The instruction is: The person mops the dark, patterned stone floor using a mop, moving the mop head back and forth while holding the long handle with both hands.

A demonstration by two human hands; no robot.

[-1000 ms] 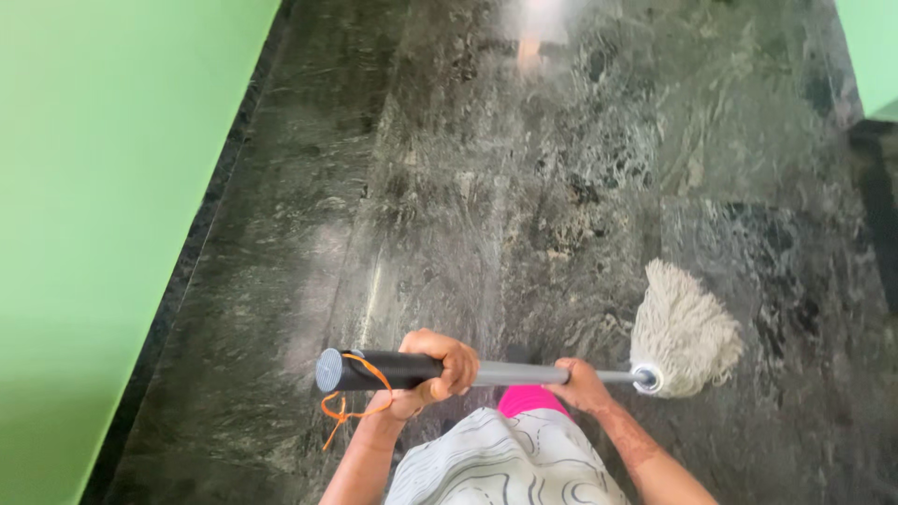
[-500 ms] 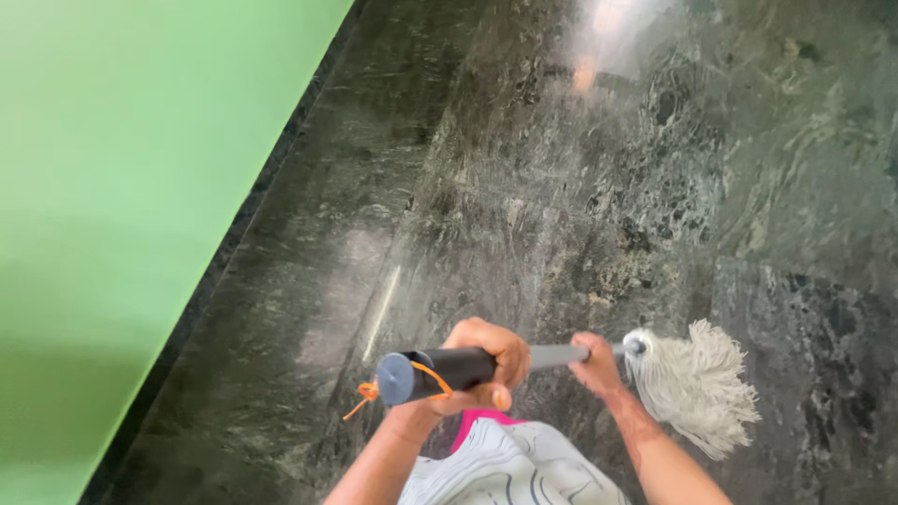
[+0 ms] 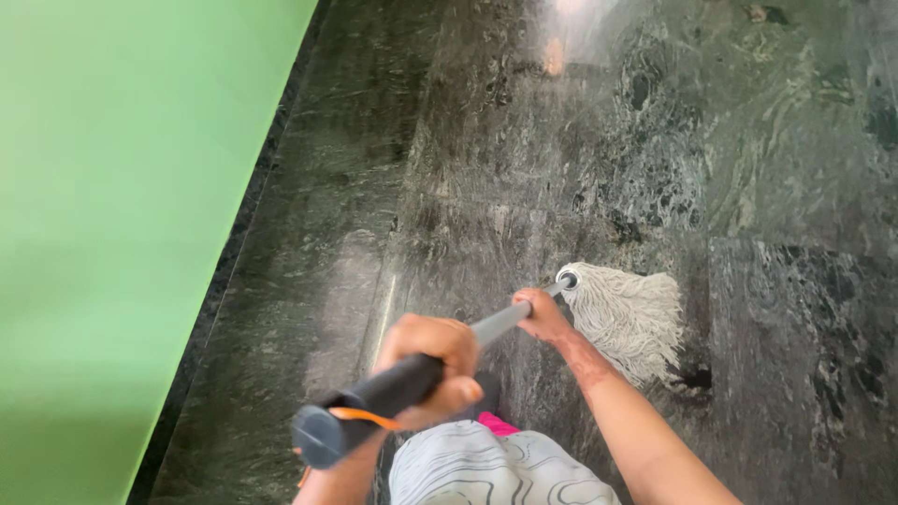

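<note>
1. Head view: left hand [image 3: 432, 360] wrapped tight round the black grip [image 3: 388, 393] of the mop handle, fingers curled fully over it, thumb side toward the camera, no gap showing
2. Same view: right hand [image 3: 541, 316] closed round the grey metal shaft [image 3: 500, 323] lower down, just short of the mop head; fingers folded under the shaft, wrist bent, forearm running back to the lower right edge
3. Hands are apart along the handle, left near the top end, right near the bottom end; both hold the one mop, nothing else in either
4. Handle runs tilted from the round black end cap [image 3: 316, 438] at lower left up to the white socket [image 3: 566, 280] at centre right; cap is blurred, close to the camera
5. Orange cord [image 3: 360, 416] looped round the grip just beside the cap, below the left hand
6. Mop head [image 3: 631, 313], off-white cotton strings, lies spread flat on the floor, fanned out to the right of the socket, touching the floor
7. Floor [image 3: 524, 168] is dark green-black polished stone with a glare patch at top centre
8. Green wall [image 3: 112, 206] fills the left side, dark skirting strip [image 3: 248, 224] along its foot
9. Pale patterned garment [image 3: 477, 468] with a pink bit at bottom centre, under the handle
</note>
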